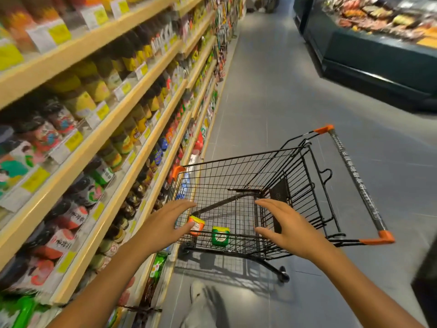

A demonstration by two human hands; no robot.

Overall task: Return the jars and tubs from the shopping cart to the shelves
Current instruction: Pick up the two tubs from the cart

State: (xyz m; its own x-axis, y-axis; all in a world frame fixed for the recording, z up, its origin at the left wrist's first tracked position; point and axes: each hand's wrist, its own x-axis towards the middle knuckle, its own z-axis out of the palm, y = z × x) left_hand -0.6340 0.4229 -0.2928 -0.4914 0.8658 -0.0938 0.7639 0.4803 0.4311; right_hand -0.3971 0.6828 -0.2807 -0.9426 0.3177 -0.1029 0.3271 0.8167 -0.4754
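A black wire shopping cart (295,176) with orange corner caps stands in the aisle just right of the shelves. On its floor lie an orange tub with a yellow lid (198,225) and a green tub (220,236). My left hand (165,221) hovers open above the cart's near left corner, its thumb just in front of the orange tub. My right hand (281,223) is open over the cart's near right side, fingers spread, holding nothing.
Wooden shelves (132,98) packed with jars and bottles run along the left, with yellow price tags on their edges. A dark chilled display counter (369,55) stands at the far right. Grey tiled floor (272,91) stretches ahead down the aisle.
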